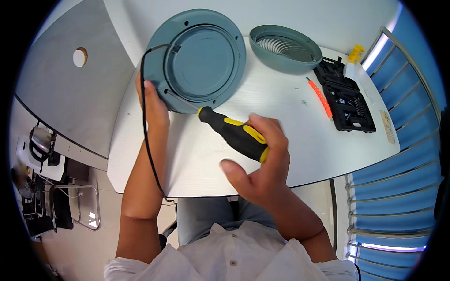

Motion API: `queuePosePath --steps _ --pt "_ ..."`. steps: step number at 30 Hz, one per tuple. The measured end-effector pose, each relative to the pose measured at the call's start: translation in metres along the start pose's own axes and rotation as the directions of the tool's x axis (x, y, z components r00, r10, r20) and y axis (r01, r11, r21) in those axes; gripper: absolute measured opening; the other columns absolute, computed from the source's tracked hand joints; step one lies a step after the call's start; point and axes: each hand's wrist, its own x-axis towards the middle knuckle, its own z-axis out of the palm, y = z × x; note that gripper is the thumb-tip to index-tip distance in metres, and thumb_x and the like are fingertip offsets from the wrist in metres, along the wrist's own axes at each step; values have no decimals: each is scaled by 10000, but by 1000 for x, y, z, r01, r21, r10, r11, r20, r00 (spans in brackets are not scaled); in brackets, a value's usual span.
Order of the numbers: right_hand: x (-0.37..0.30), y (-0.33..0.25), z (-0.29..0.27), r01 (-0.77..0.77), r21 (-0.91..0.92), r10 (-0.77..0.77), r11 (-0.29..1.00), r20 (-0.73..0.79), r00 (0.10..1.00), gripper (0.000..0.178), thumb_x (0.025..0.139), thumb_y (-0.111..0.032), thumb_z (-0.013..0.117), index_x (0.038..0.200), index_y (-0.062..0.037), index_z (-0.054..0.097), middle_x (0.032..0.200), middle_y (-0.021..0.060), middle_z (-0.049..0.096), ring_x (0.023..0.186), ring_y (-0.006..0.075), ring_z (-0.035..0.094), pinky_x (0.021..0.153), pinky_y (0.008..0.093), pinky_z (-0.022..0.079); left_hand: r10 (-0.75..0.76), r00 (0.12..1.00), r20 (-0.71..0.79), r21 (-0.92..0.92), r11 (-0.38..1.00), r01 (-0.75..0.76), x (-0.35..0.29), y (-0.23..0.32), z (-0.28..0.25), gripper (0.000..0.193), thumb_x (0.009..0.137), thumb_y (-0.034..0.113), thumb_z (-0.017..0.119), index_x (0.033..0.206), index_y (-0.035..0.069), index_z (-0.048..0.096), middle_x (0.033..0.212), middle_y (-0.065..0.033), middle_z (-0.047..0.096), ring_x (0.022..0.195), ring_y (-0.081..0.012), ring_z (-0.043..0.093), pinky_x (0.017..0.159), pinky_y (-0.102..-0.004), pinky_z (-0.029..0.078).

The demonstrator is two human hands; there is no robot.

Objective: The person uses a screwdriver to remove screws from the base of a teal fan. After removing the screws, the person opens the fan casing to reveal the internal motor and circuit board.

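My left hand [155, 107] grips the lower left rim of a round grey-green plastic housing [202, 61], which is tipped up on the desk. Screw holes dot its rim, and a black cable [145, 112] runs from it past my left wrist to the desk's front edge. A black and yellow screwdriver [234, 133] has its shaft slanting to the hole at the housing's lower left; its tip is hidden there. The curled fingers of my right hand [265, 164] rest round the handle's end, with the thumb spread away from it.
A matching bowl-shaped part [286, 49] with curved ribs inside lies at the back. To its right are an open black tool case [347, 100], an orange-handled tool [320, 97] and a white and yellow container [353, 61]. Metal rails [393, 187] flank the white desk [300, 145]; a grey panel [75, 93] stands left.
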Motion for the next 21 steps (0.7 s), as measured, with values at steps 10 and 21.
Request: queuePosePath --steps 10,21 --pt "5 1 -3 59 -55 -60 997 -14 998 458 646 8 659 1086 -46 541 939 133 525 805 251 530 601 327 446 -56 998 -28 -42 998 55 0 -5 -3 580 981 453 304 1345 3 335 1306 -129 431 1186 -203 437 1021 -319 310" --pt "4 5 4 202 -69 -199 977 42 979 339 720 -63 693 1026 -18 555 809 115 577 629 226 541 507 308 410 -50 997 -55 79 995 55 1 3 -2 428 974 227 336 1360 40 344 1361 -123 392 1270 -220 363 1082 -336 237"
